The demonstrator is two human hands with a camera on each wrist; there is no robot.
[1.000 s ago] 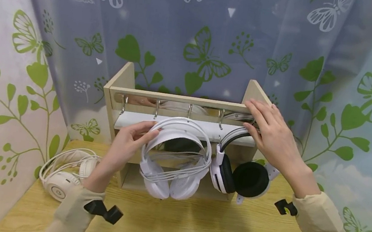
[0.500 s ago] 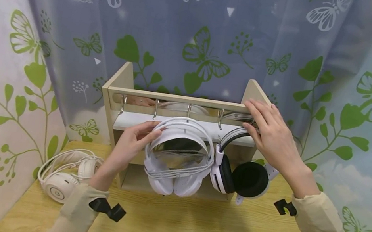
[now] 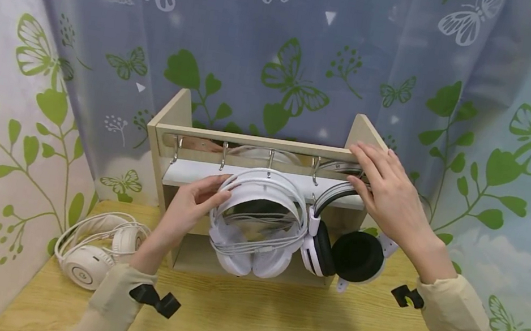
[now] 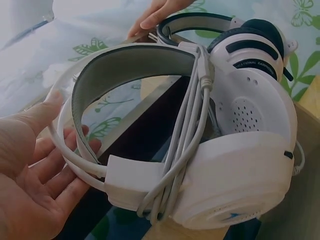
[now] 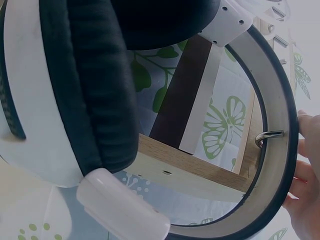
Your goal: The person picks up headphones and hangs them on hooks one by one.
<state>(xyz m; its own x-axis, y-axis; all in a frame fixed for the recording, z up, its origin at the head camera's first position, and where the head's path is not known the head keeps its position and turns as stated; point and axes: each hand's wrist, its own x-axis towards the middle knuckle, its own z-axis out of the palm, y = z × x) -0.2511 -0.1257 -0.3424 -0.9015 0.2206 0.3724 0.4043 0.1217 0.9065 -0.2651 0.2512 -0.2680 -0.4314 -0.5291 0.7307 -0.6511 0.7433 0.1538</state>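
Observation:
White headphones (image 3: 228, 240) with a bundled cable are at the rack's middle hook. My left hand (image 3: 181, 210) holds the left side of their headband, with the thumb in front and fingers behind in the left wrist view (image 4: 35, 170). Whether the band rests on the hook cannot be told. Black-and-white headphones (image 3: 319, 245) hang at the right end, their band over a metal hook (image 5: 270, 135) in the right wrist view. My right hand (image 3: 390, 193) lies with extended fingers on the rack's top right corner, thumb beside that band.
The wooden rack (image 3: 253, 141) carries a row of metal hooks above a white shelf (image 3: 192, 173). Cream headphones (image 3: 87, 265) lie on the wooden table (image 3: 222, 319) at the left. A patterned curtain (image 3: 244, 31) hangs behind the rack.
The white headphones have shifted right, their ear cups slightly up in the head view, and my left hand has moved right with them. My right hand and the black-and-white headphones have stayed in place.

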